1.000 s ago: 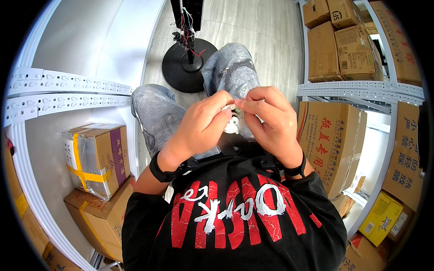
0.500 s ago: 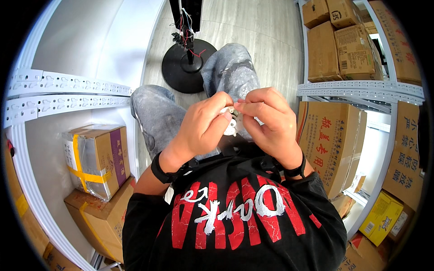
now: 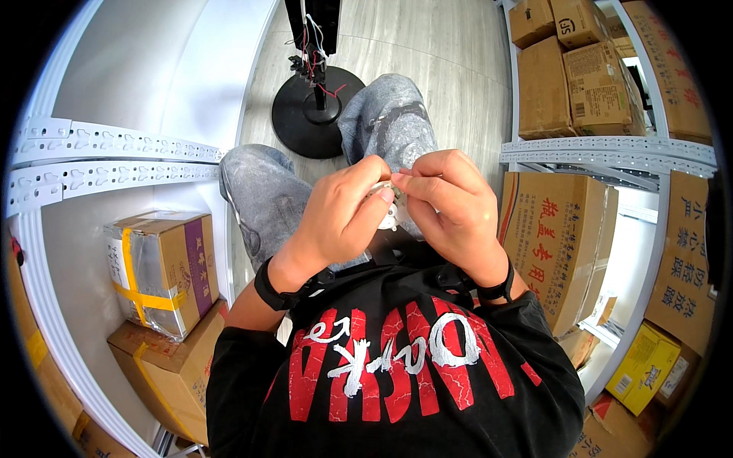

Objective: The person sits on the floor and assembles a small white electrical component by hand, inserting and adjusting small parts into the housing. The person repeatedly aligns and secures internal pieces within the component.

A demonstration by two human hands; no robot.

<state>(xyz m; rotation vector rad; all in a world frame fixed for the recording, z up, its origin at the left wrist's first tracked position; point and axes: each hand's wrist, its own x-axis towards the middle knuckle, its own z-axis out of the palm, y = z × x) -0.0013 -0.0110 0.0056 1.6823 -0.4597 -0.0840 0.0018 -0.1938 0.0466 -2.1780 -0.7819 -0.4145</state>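
In front of my belly, between my hands, is a small white plastic part [image 3: 392,218] with rounded, disc-like pieces on it; fingers cover much of it. My left hand [image 3: 342,215] is closed, pinching this part between thumb and bent fingers. Close on the right, my right hand [image 3: 456,212] is also closed, its thumb and forefinger pinched together at the part's upper edge. What sits in that pinch is too small and hidden to name. The two sets of fingertips nearly meet. Both wrists wear black bands.
Beyond my knees stands a black post on a round base [image 3: 286,114], with loose thin wires hanging from it. White metal shelving [image 3: 114,174] flanks me on both sides. Taped cartons [image 3: 164,267] lie at left; large cardboard boxes [image 3: 561,244] and a yellow box [image 3: 645,368] at right.
My right fingertips have shifted slightly left, closer to the left ones, and cover more of the white part. The left hand keeps its hold almost unmoved.
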